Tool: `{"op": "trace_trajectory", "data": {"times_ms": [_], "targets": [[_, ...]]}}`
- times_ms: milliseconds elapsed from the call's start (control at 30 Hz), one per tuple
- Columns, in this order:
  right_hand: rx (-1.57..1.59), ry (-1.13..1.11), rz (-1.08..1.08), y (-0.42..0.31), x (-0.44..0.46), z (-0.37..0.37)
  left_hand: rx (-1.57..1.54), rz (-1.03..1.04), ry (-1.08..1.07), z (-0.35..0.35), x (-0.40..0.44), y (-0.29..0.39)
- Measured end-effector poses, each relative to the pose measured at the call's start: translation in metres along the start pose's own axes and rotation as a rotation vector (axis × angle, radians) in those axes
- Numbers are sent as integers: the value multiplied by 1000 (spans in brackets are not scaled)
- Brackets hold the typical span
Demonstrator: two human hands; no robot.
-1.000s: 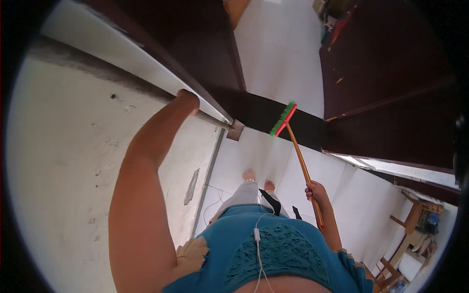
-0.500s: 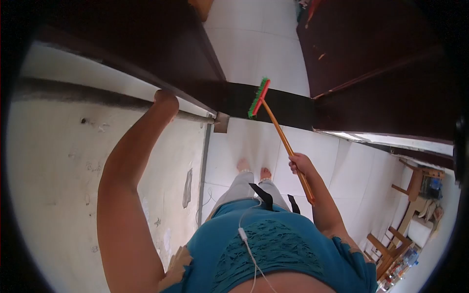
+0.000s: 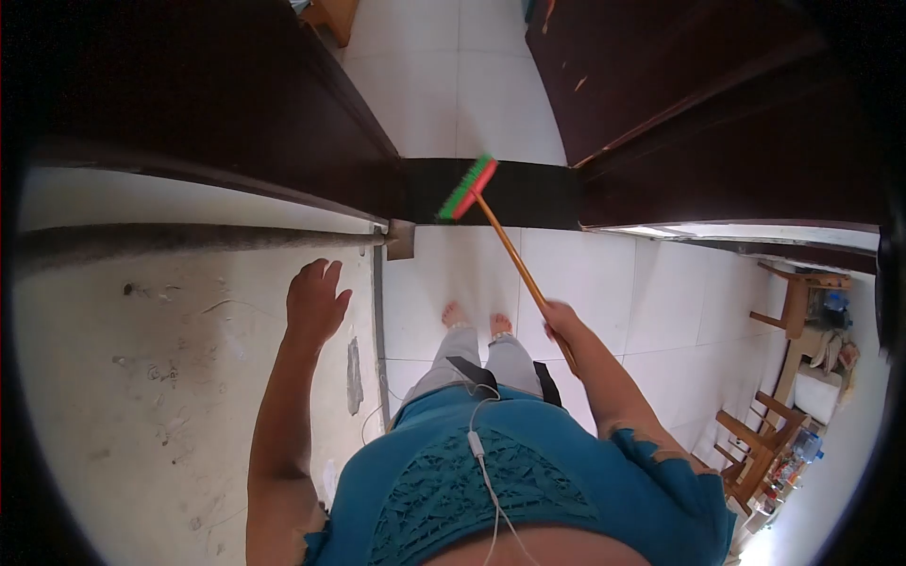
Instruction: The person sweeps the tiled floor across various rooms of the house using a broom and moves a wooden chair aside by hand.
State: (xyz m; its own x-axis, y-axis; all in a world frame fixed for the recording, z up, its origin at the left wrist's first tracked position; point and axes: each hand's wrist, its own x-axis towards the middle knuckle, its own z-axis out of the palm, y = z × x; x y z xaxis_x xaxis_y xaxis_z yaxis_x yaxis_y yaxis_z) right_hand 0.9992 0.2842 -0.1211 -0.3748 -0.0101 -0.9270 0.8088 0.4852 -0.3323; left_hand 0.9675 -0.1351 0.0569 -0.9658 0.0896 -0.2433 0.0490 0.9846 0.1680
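Observation:
My right hand (image 3: 563, 323) is wrapped round the lower part of the orange handle of a brush (image 3: 511, 247). The brush head, red with green bristles, is tilted over the dark threshold strip (image 3: 538, 194) of the doorway. My left hand (image 3: 317, 299) is open, its fingers apart, in front of the pale, stained wall (image 3: 217, 349) and just below a grey pipe (image 3: 208, 236). It holds nothing. Below the brush, my bare feet stand on white floor tiles (image 3: 576, 283).
Dark door panels (image 3: 217, 104) flank the doorway on the left and on the right (image 3: 717, 104). Wooden stools (image 3: 755, 443), bottles (image 3: 807, 445) and other items are along the right side. A wooden piece of furniture (image 3: 335, 19) shows beyond the doorway.
My left hand has come away from the pipe beside the door frame and moved down, its fingers now in view. The brush has shifted left in the view, still in my right hand.

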Motion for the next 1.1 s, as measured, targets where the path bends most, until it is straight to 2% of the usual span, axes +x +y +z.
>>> {"op": "trace_trajectory", "data": {"times_ms": [33,100,167,267,300,400,467,567,667,767,833,900,967,1067,1100], "targets": [[-47,-3,39,37,-8,-16,-29,-12,27,-2,-5,-3],[139,45,196,67,-59,-36,-61,-43,80,-12,-13,-3],[188,99,234,67,-94,-49,-86,-54,176,-31,-5,5],[49,97,150,62,-114,-53,-46,-22,344,-72,5,16],[88,84,155,52,-115,-54,-19,-21,396,-89,12,21],[110,78,-92,24,-83,-56,34,-29,505,-129,29,29],[278,-5,-194,-11,-48,-57,37,-41,555,-148,40,37],[230,110,-15,-72,-23,-60,30,-78,607,-166,55,52],[-587,406,-279,-60,57,-79,179,-101,634,-175,64,52],[-474,275,-207,-122,90,-92,165,-156,642,-180,82,55],[-500,291,-323,-167,133,-98,176,-218,643,-183,102,62],[-507,307,-335,-233,150,-100,179,-259,642,-184,121,69],[-482,287,-242,-277,193,-105,204,-273,610,-186,148,77],[-566,341,-231,-279,242,-120,233,-308,593,-192,173,86],[-649,284,-285,-272,226,-133,264,-308,590,-195,180,87]]}}
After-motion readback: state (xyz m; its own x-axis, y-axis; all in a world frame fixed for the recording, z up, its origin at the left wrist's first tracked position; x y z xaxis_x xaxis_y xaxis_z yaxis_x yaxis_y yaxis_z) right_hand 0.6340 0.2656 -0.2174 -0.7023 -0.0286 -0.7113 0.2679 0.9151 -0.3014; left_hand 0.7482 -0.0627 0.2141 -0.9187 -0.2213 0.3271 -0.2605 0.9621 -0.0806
